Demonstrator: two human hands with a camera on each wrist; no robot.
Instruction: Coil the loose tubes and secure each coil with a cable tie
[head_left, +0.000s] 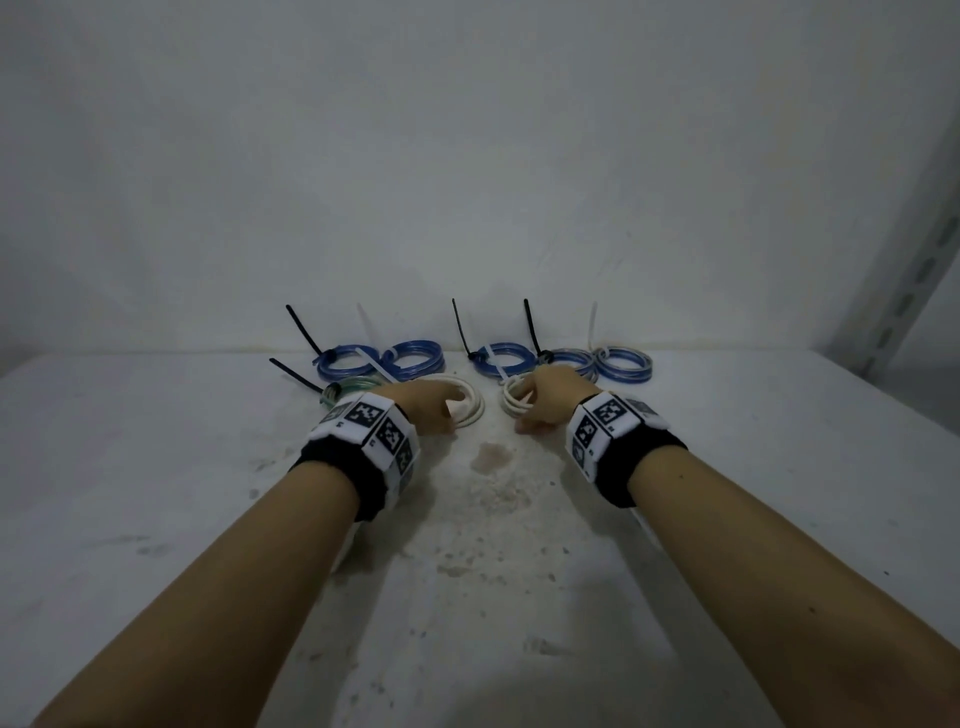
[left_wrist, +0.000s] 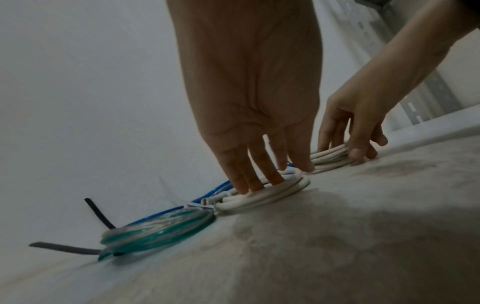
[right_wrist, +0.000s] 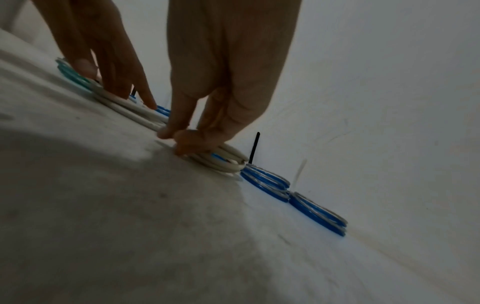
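The left hand (head_left: 426, 404) reaches down onto a white coil (head_left: 467, 402) lying flat on the desk (head_left: 156, 493). Its fingers (left_wrist: 249, 174) are nearly straight and their tips press on top of the coil; this grip is spread, not wrapped round anything. Just to its left lies a green coil (left_wrist: 155, 230) bound with a black cable tie (left_wrist: 62, 247), touching the white one at its edge.

The right hand (head_left: 550, 400) has its grip closed on a second white coil (right_wrist: 223, 158): the thumb and curled fingertips (right_wrist: 187, 142) pinch the near side of the stacked loops, which rest on the desk close beside the first white coil.

Behind both hands, along the wall (head_left: 467, 156), a row of blue coils (head_left: 621, 364) lies flat, each already tied; black and white tie tails (head_left: 532, 325) stick up from them. A slotted metal post (head_left: 904, 291) stands at the right edge.
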